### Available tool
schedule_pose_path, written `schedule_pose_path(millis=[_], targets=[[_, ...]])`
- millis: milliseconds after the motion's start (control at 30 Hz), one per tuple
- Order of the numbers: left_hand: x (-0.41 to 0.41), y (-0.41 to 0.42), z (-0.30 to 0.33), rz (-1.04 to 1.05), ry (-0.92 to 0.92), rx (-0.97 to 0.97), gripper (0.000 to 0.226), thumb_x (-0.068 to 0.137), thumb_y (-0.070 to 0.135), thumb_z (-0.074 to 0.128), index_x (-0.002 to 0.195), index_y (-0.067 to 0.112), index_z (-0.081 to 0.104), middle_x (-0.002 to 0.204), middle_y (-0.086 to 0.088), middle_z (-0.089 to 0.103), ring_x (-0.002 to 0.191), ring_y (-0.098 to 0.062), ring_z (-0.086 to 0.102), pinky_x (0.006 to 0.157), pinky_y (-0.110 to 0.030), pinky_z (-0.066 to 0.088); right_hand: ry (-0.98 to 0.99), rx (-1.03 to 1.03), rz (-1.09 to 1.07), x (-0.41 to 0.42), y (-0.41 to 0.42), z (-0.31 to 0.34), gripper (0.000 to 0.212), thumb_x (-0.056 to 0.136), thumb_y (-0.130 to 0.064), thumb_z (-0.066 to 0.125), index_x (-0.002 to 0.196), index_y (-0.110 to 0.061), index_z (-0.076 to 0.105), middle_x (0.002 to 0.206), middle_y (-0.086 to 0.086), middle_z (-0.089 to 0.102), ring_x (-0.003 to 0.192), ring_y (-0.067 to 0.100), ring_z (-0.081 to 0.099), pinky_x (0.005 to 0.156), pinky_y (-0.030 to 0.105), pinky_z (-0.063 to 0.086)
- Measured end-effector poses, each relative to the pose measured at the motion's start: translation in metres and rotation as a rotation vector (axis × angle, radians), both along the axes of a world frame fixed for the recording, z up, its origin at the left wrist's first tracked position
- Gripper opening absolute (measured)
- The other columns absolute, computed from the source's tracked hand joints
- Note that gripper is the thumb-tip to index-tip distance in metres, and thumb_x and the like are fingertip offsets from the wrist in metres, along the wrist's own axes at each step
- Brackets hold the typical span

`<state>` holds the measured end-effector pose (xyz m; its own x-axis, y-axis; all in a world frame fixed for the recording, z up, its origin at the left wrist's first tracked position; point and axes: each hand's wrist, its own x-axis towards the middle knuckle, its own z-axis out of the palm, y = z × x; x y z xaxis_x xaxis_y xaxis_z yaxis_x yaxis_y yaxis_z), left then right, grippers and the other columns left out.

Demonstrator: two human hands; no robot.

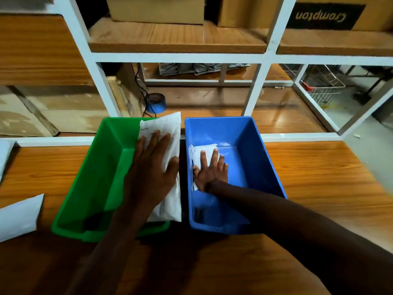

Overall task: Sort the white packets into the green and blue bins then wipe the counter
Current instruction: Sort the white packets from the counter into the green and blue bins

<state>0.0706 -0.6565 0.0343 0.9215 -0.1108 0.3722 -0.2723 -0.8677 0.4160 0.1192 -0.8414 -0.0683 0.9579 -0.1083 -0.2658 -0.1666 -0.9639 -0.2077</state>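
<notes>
The wooden counter [308,167] — smooth, orange-brown laminate with a printed grain — is not yet being wiped, and no cloth is seen anywhere, so that last step is judged to remain whole. Sorting is partly done. The green bin [89,167], a deep, glossy, hard plastic tub with tapering walls, is set just beside the blue bin [259,156] of the same shape. A large white packet [170,201], long, flat and slightly crinkled like a thin plastic mailer, is leaned against the right wall of the green bin with its top corner above the rim; it is pressed there by the left hand [153,165], laid flat with fingers spread, not clenched. A smaller white packet [202,152], folded and puffy, is lying on the floor of the blue bin at its left wall, with the right hand [211,173] spread open on top of it — no grasp is closed around it. Two more white packets [19,216] are left on the counter at the far left edge, still to be sorted.
</notes>
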Motion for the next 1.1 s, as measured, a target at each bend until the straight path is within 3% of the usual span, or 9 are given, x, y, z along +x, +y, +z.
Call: schedule_pose_path(millis=[167, 333, 433, 600, 767, 867, 1000, 1100], targets=[[-0.001, -0.023, 0.018, -0.012, -0.012, -0.059, 0.068, 0.086, 0.051, 0.037, 0.148, 0.025, 0.043, 0.159, -0.001, 0.035, 0.147, -0.034, 0.025, 0.116, -0.047, 0.027, 0.033, 0.155, -0.037, -0.009, -0.013, 0.047, 0.072, 0.1, -0.063, 0.021, 0.16, -0.029, 0.001, 0.167, 0.014, -0.015, 0.153, 0.034, -0.012, 0.122, 0.055, 0.001], [0.009, -0.082, 0.024, -0.137, -0.082, -0.058, 0.063, 0.087, 0.045, 0.04, 0.144, 0.018, 0.05, 0.153, -0.009, 0.042, 0.141, -0.042, 0.033, 0.117, -0.049, 0.028, -0.365, 0.042, 0.012, -0.099, -0.065, 0.106, 0.078, 0.095, -0.069, 0.009, 0.161, -0.028, 0.002, 0.168, 0.008, -0.008, 0.155, 0.025, -0.008, 0.124, 0.048, 0.002], [0.013, -0.128, 0.013, -0.146, -0.078, -0.009, 0.061, 0.088, 0.044, 0.04, 0.143, 0.019, 0.051, 0.152, -0.009, 0.045, 0.141, -0.043, 0.034, 0.112, -0.052, 0.034, -0.454, 0.033, -0.065, -0.153, -0.096, 0.104, 0.082, 0.093, -0.07, 0.006, 0.161, -0.024, 0.007, 0.168, 0.008, -0.002, 0.155, 0.026, -0.004, 0.123, 0.048, 0.006], [0.028, -0.188, -0.026, -0.136, 0.314, 0.113, 0.064, 0.097, 0.041, 0.042, 0.156, 0.027, 0.02, 0.165, -0.003, 0.011, 0.15, -0.037, 0.002, 0.118, -0.054, 0.023, -0.458, 0.167, -0.144, -0.173, -0.109, 0.076, 0.09, 0.09, -0.076, 0.002, 0.16, -0.02, 0.013, 0.168, 0.008, -0.002, 0.155, 0.025, -0.002, 0.124, 0.051, 0.011], [0.044, -0.223, -0.059, -0.108, 0.555, 0.152, 0.071, 0.101, 0.044, 0.034, 0.157, 0.029, -0.006, 0.165, -0.004, -0.017, 0.151, -0.033, -0.016, 0.118, -0.058, 0.008, -0.519, 0.196, -0.154, -0.171, -0.104, 0.072, 0.087, 0.092, -0.075, 0.001, 0.16, -0.022, 0.016, 0.168, 0.007, 0.0, 0.155, 0.026, -0.001, 0.123, 0.049, 0.011], [0.05, -0.231, -0.081, -0.105, 0.62, 0.353, 0.072, 0.102, 0.048, 0.028, 0.155, 0.03, -0.016, 0.161, -0.01, -0.028, 0.149, -0.031, -0.024, 0.115, -0.064, -0.009, -0.501, 0.21, -0.158, -0.171, -0.105, 0.073, 0.089, 0.089, -0.077, -0.003, 0.16, -0.025, 0.01, 0.168, 0.003, -0.005, 0.155, 0.022, -0.008, 0.124, 0.046, 0.006], [0.051, -0.229, -0.086, -0.103, 0.621, 0.439, 0.068, 0.102, 0.052, 0.023, 0.156, 0.029, -0.011, 0.163, -0.012, -0.022, 0.149, -0.032, -0.021, 0.113, -0.066, -0.011, -0.504, 0.215, -0.163, -0.17, -0.106, 0.075, 0.092, 0.087, -0.078, -0.006, 0.16, -0.026, 0.011, 0.168, 0.004, -0.004, 0.155, 0.023, -0.007, 0.124, 0.047, 0.006], [0.041, -0.218, -0.052, -0.157, 0.554, 0.351, 0.068, 0.101, 0.051, 0.029, 0.157, 0.025, 0.002, 0.165, -0.012, 0.006, 0.152, -0.033, 0.003, 0.118, -0.06, 0.008, -0.521, 0.27, -0.141, -0.172, -0.108, 0.078, 0.085, 0.091, -0.074, 0.007, 0.159, -0.025, 0.019, 0.168, 0.009, 0.006, 0.155, 0.027, 0.003, 0.123, 0.052, 0.013]])
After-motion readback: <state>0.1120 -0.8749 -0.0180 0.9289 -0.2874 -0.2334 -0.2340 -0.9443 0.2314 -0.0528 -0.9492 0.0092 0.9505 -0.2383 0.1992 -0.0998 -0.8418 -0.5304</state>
